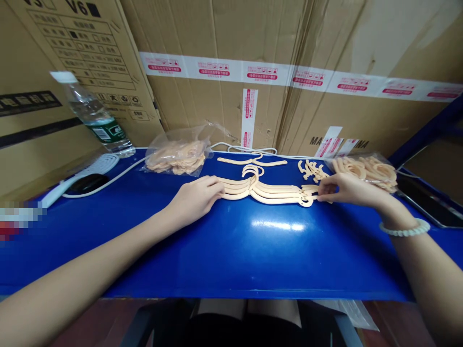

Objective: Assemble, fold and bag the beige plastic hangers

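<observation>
Beige plastic hangers (255, 185) lie overlapped on the blue tabletop (231, 260), their long axis running left to right between the two hands, hooks pointing away from the person. The left hand (197, 198) is at their left ends, fingers curled around the tips; its grip looks closed on them. The right hand (342, 189) is nearer to the loop piece (306, 200) at the right ends, which lies just left of its fingertips. That grip is narrow, thumb and forefinger close together at small pieces there; whether it pinches one, I cannot tell.

Just behind the right fingertips is a pile of small hooks (313, 171), close enough to crowd that hand, with a bag of parts (369, 171) beside it. Beyond the overlapped hooks rests a single hanger (271, 163). Another plastic bag (177, 154) sits behind the left hand, and a water bottle (99, 115) leans farther left.
</observation>
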A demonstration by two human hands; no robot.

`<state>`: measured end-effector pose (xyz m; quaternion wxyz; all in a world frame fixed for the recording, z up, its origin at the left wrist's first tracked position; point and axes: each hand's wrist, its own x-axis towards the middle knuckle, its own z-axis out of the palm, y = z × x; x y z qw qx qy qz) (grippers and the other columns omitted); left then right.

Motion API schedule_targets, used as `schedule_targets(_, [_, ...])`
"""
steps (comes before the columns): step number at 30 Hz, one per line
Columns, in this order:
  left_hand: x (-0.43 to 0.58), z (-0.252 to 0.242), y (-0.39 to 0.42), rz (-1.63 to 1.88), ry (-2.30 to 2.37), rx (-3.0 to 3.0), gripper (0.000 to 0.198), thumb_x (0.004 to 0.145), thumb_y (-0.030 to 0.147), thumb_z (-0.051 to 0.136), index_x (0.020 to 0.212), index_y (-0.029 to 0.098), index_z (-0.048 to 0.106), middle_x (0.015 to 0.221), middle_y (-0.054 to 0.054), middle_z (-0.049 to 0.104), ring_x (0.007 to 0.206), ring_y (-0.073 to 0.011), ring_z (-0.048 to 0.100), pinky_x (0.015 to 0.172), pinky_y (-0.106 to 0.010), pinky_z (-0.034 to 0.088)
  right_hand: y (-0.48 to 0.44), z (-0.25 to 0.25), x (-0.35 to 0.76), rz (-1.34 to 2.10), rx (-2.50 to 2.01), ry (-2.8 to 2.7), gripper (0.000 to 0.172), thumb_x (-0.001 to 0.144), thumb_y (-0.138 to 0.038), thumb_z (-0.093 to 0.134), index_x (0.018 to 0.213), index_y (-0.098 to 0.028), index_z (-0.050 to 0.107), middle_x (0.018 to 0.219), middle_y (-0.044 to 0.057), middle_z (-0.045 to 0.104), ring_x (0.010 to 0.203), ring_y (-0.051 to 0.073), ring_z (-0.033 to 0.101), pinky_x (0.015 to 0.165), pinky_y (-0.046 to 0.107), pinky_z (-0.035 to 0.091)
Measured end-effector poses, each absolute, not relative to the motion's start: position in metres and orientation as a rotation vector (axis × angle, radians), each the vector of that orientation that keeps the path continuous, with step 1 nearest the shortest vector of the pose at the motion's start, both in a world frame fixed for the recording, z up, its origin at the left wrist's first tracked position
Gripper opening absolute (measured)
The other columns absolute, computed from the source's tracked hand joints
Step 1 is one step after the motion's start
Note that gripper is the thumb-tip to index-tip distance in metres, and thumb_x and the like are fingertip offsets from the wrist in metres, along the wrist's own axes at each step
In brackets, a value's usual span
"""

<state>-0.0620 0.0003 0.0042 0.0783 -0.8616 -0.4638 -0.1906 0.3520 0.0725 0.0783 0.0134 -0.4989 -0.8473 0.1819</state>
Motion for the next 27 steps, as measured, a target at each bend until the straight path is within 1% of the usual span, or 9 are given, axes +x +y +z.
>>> schedule_targets(4, [-0.060, 0.000, 0.003, -0.662, -1.367, -2.571, 0.015, 0.099, 0.021, 0.050, 0.097, 0.019, 0.065, 0.103, -0.006, 0.069, 0.097, -0.0230, 0.064, 0.077, -0.032, 0.052, 0.075, 0.079, 0.355, 0.364, -1.607, -2.681, 0.035, 0.076, -0.054, 0.065, 0.074, -0.020, 0.070, 0.074, 0.006, 0.073, 0.068, 0.022, 0.066, 0.063, 0.033, 0.048])
schedule_targets(7, [-0.058, -0.001, 0.003, -0.696, -1.343, -2.563, 0.011, 0.097, 0.022, 0.055, 0.099, 0.019, 0.065, 0.107, -0.006, 0.069, 0.099, -0.0240, 0.064, 0.079, -0.034, 0.053, 0.076, 0.077, 0.357, 0.305, -1.628, -2.665, 0.034, 0.076, -0.054, 0.065, 0.079, -0.020, 0.068, 0.075, 0.007, 0.071, 0.069, 0.022, 0.065, 0.063, 0.032, 0.045])
schedule_targets(11, [-0.055, 0.001, 0.000, -0.741, -1.318, -2.556, 0.012, 0.095, 0.020, 0.057, 0.104, 0.018, 0.065, 0.111, -0.007, 0.070, 0.102, -0.0244, 0.064, 0.081, -0.035, 0.054, 0.073, 0.075, 0.356, 0.283, -1.590, -2.676, 0.032, 0.078, -0.049, 0.063, 0.091, -0.020, 0.063, 0.069, 0.004, 0.066, 0.060, 0.019, 0.059, 0.057, 0.030, 0.041])
schedule_targets(13, [-0.054, 0.002, -0.001, -0.762, -1.309, -2.556, 0.013, 0.094, 0.018, 0.058, 0.105, 0.018, 0.065, 0.109, -0.007, 0.070, 0.102, -0.0243, 0.064, 0.082, -0.035, 0.054, 0.071, 0.074, 0.355, 0.274, -1.559, -2.692, 0.030, 0.079, -0.047, 0.061, 0.092, -0.020, 0.061, 0.067, 0.003, 0.064, 0.056, 0.017, 0.056, 0.054, 0.029, 0.038])
schedule_targets(17, [-0.052, 0.004, -0.002, -0.795, -1.284, -2.569, 0.014, 0.095, 0.015, 0.056, 0.106, 0.019, 0.065, 0.110, -0.006, 0.070, 0.103, -0.0231, 0.063, 0.083, -0.035, 0.054, 0.072, 0.070, 0.352, 0.167, -1.524, -2.636, 0.027, 0.085, -0.047, 0.055, 0.089, -0.021, 0.059, 0.063, 0.002, 0.060, 0.053, 0.018, 0.053, 0.053, 0.030, 0.035])
schedule_targets(23, [-0.051, 0.002, -0.004, -0.830, -1.251, -2.601, 0.017, 0.094, 0.011, 0.057, 0.107, 0.018, 0.064, 0.109, -0.006, 0.069, 0.105, -0.0223, 0.062, 0.084, -0.034, 0.054, 0.071, 0.069, 0.345, 0.038, -1.579, -2.498, 0.022, 0.088, -0.041, 0.052, 0.094, -0.022, 0.059, 0.067, 0.004, 0.063, 0.058, 0.021, 0.057, 0.058, 0.032, 0.038])
schedule_targets(27, [-0.048, 0.000, -0.006, -0.878, -1.190, -2.597, 0.016, 0.094, 0.010, 0.056, 0.105, 0.018, 0.064, 0.106, -0.006, 0.069, 0.104, -0.0225, 0.062, 0.084, -0.034, 0.053, 0.070, 0.070, 0.343, 0.010, -1.592, -2.483, 0.021, 0.088, -0.041, 0.051, 0.092, -0.023, 0.060, 0.067, 0.004, 0.064, 0.059, 0.022, 0.059, 0.058, 0.032, 0.039])
